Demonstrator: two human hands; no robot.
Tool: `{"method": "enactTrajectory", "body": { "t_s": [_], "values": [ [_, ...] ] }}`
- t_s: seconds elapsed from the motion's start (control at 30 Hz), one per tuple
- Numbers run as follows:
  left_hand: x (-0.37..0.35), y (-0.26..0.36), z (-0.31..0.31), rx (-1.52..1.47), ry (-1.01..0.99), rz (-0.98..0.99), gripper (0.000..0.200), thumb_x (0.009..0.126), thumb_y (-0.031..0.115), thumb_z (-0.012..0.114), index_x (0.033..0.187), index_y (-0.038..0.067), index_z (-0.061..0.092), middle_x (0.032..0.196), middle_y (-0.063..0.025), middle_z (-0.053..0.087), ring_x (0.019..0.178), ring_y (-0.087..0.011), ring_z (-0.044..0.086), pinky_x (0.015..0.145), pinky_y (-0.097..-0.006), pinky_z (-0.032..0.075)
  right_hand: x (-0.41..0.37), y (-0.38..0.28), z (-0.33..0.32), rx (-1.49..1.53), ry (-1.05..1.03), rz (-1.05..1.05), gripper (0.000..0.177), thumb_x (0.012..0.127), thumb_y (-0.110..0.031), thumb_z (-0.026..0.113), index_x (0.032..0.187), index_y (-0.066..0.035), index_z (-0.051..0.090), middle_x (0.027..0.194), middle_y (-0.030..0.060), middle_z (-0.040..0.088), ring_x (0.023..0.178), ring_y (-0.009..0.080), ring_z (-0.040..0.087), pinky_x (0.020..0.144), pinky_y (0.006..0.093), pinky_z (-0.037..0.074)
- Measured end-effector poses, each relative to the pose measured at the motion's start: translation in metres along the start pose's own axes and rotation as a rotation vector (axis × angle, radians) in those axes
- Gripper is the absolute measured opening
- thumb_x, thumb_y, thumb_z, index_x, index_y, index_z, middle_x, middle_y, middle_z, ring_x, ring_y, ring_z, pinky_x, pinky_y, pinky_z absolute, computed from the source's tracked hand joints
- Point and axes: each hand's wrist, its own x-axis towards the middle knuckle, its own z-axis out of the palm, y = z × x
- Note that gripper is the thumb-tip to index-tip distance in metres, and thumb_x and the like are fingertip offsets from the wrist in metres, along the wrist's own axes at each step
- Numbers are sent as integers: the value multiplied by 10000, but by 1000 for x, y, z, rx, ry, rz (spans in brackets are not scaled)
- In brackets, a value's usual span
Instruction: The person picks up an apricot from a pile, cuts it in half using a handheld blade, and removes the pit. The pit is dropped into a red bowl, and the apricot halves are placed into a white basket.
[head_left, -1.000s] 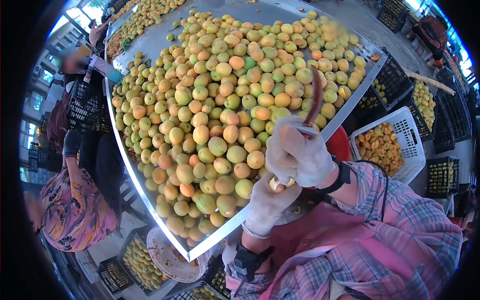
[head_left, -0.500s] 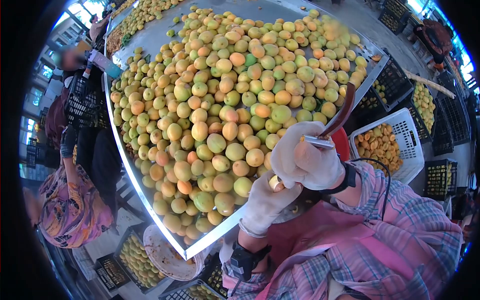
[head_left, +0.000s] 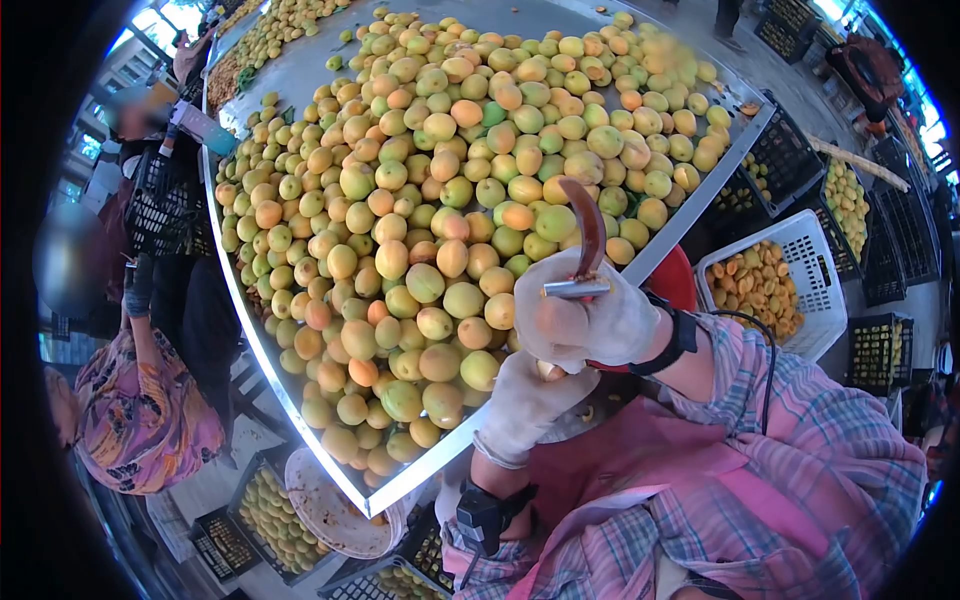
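Observation:
Yellow-green and orange fruits (head_left: 440, 280) lie heaped on a metal-edged table (head_left: 420, 480). My right hand (head_left: 580, 318), in a white glove, is closed round a tool (head_left: 588, 232) with a curved brown part and a metal band. Just below it, my left hand (head_left: 528, 405), also gloved, has its fingers closed on a small pale-orange fruit (head_left: 549, 370), mostly covered by the hands. Both hands touch each other above the table's near edge.
Right of me are a red bucket (head_left: 675, 280) and a white crate (head_left: 830, 300) of orange fruit pieces. A white bucket (head_left: 370, 535) stands below the table corner. Another person (head_left: 150, 410) is at the left. Black crates (head_left: 880, 355) stand around.
My right hand has shifted left with the tool, whose curved part now points up and left. My left hand has moved slightly. The person at the left has raised their head into view.

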Motion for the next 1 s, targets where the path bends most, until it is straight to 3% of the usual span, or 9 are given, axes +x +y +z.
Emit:
{"method": "enactTrajectory", "body": {
  "t_s": [0.1, 0.13, 0.3, 0.4, 0.5, 0.57, 0.7, 0.77, 1.0],
  "values": [
    [4, -9, 9, -93, 150, 102, 275, 761, 160, 766, 964, 11, 655, 886, -21, 677, 831, -116, 635, 746, -287, 510, 3, 40, 49, -1372, 1300, -666, 155, 811, -320, 690, 852, -184, 629, 815, -24, 604, 607, 188, 568, 595, 317, 461],
    [5, -13, 11, -166, 277, 264, 284, 762, 168, 772, 968, 10, 657, 894, -19, 676, 834, -104, 622, 749, -278, 503, 2, 37, 46, -1368, 1300, -663, 155, 811, -320, 690, 852, -184, 629, 815, -24, 604, 607, 188, 568, 595, 317, 461],
    [2, 0, 2, -14, 63, -3, 225, 786, 133, 743, 975, 44, 659, 954, -43, 670, 856, -182, 651, 762, -317, 521, -5, -6, -17, -502, -133, -1, 244, 856, -265, 636, 1044, -127, 566, 898, 27, 543, 709, 219, 589, 550, 314, 465],
    [12, -15, -3, 726, 103, 780, 247, 727, 124, 720, 957, 195, 662, 814, -69, 620, 752, -300, 635, 684, -362, 538, -21, 27, -34, -689, -119, -21, 281, 868, -334, 657, 1046, -128, 590, 908, 43, 557, 731, 208, 602, 586, 287, 489],
    [8, -18, 0, 411, 96, 390, 234, 733, 144, 722, 955, 168, 652, 831, -74, 621, 745, -301, 638, 688, -360, 538, -15, 14, -5, -958, 139, -499, 398, 820, -351, 725, 1095, -106, 574, 918, 48, 577, 755, 205, 615, 611, 287, 499],
    [12, -26, -4, 736, 70, 699, 237, 750, 174, 721, 963, 104, 645, 824, -81, 647, 745, -262, 651, 697, -349, 530, -17, 6, -15, -549, -46, -16, 500, 775, -384, 771, 1109, -75, 564, 937, 45, 601, 766, 191, 628, 630, 283, 503],
    [1, 5, 3, 68, 51, 29, 296, 759, 205, 726, 967, 13, 640, 815, -89, 680, 760, -144, 644, 719, -307, 511, -7, 25, -20, -937, 254, -543, 344, 887, -402, 663, 875, -67, 584, 768, 28, 587, 628, 129, 571, 548, 253, 451],
    [-1, 12, 5, 179, 113, -28, 319, 752, 209, 734, 974, 1, 636, 804, -92, 674, 743, -145, 633, 717, -314, 511, 5, -2, -12, 297, -115, 191, 442, 980, -444, 499, 711, -94, 479, 557, -13, 443, 463, 103, 437, 432, 236, 357],
    [0, 9, 5, 114, 87, -31, 297, 727, 180, 782, 919, 14, 627, 806, -13, 624, 741, -85, 572, 671, -255, 478, 11, 10, -11, 550, -53, 214, 438, 1041, -421, 315, 749, -105, 391, 514, -59, 281, 369, 70, 246, 343, 233, 222]
  ]
}}
